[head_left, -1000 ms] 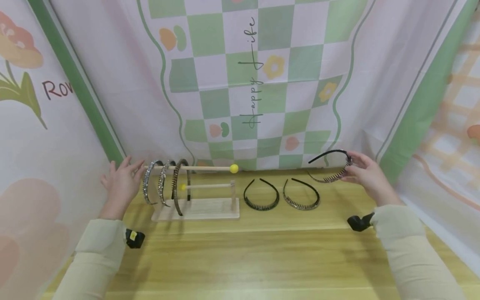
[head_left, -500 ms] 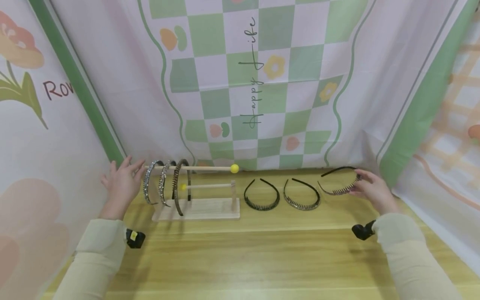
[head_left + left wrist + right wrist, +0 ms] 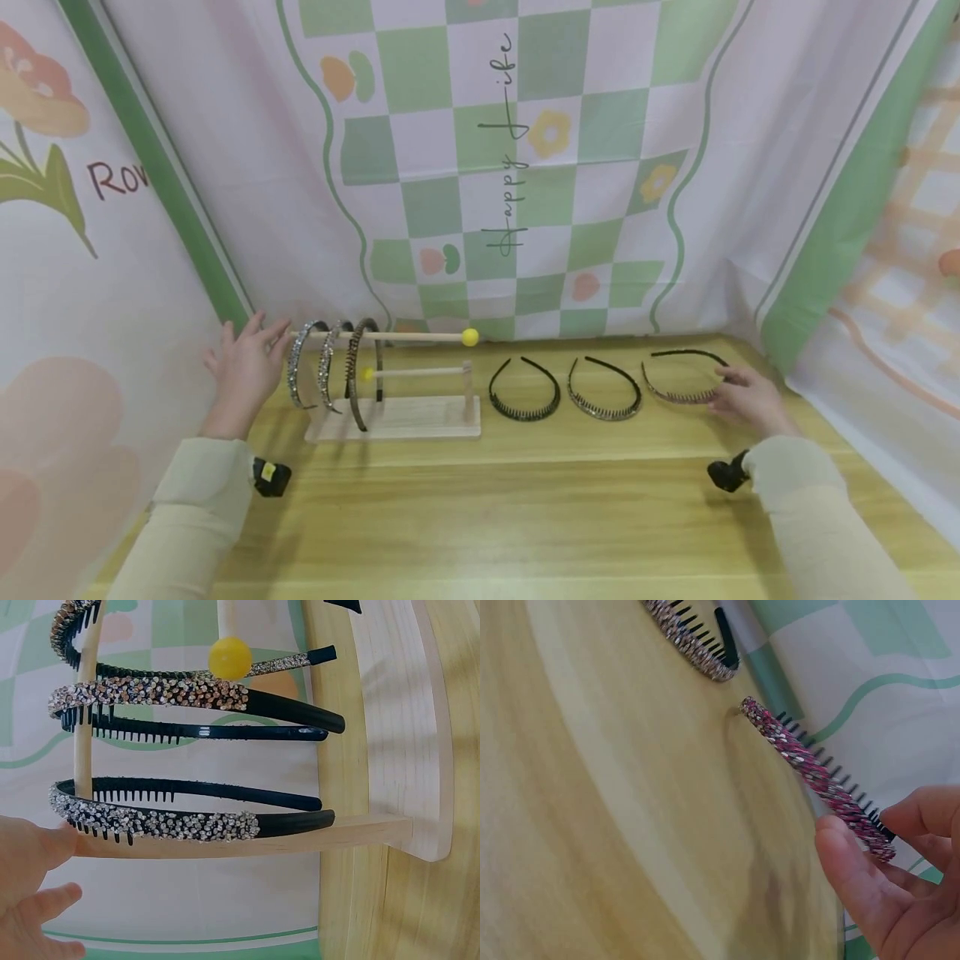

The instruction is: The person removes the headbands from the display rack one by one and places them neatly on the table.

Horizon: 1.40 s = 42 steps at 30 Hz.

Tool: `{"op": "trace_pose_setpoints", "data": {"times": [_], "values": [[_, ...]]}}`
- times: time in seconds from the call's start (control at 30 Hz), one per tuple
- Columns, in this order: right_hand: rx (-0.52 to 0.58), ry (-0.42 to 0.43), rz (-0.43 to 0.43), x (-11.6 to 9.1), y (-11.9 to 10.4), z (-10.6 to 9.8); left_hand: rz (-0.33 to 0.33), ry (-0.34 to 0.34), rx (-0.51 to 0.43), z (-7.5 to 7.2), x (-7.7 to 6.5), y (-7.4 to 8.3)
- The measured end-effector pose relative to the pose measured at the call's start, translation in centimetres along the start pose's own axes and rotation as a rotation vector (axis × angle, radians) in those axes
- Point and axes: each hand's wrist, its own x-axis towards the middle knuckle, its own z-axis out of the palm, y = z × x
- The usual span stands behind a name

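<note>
In the right wrist view, my right hand [image 3: 753, 402] pinches a pink-and-silver rhinestone headband [image 3: 802, 765] between thumb and fingers. Its comb teeth show along the inner side. The headband lies low over the table, at the right end of a row with two other toothed headbands [image 3: 552, 402] [image 3: 636, 398]. My left hand [image 3: 246, 371] has its fingers spread at the left end of the wooden headband stand [image 3: 393, 429]; a fingertip touches the post in the left wrist view. A silver rhinestone headband [image 3: 172, 823], a multicoloured one [image 3: 165, 693] and a brown one [image 3: 352, 375] hang on the upper rod.
The stand's upper rod [image 3: 420, 337] ends in a yellow ball [image 3: 469, 337]. A shorter lower rod [image 3: 420, 372] points left, with its own yellow ball [image 3: 229, 658]. Patterned curtains [image 3: 555, 192] close off the back and both sides of the wooden table [image 3: 480, 517].
My right hand has lowered the pink headband from the air toward the table, moving slightly right and nearer to me. My left hand and the stand have stayed put.
</note>
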Motion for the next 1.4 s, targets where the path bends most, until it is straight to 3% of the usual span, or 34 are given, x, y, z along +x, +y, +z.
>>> {"op": "trace_pose_setpoints", "data": {"times": [0.3,0.53,1.4], "values": [[-0.166,0.059,0.013,0.5,2.4,0.0,-0.001,0.005,0.004,-0.1,0.0,0.1],[-0.259,0.073,-0.014,0.4,2.8,0.4,-0.004,0.004,0.005,-0.1,-0.1,0.1],[-0.241,0.078,0.023,0.1,2.8,1.2,-0.007,0.012,0.009,0.1,0.0,0.1]]}}
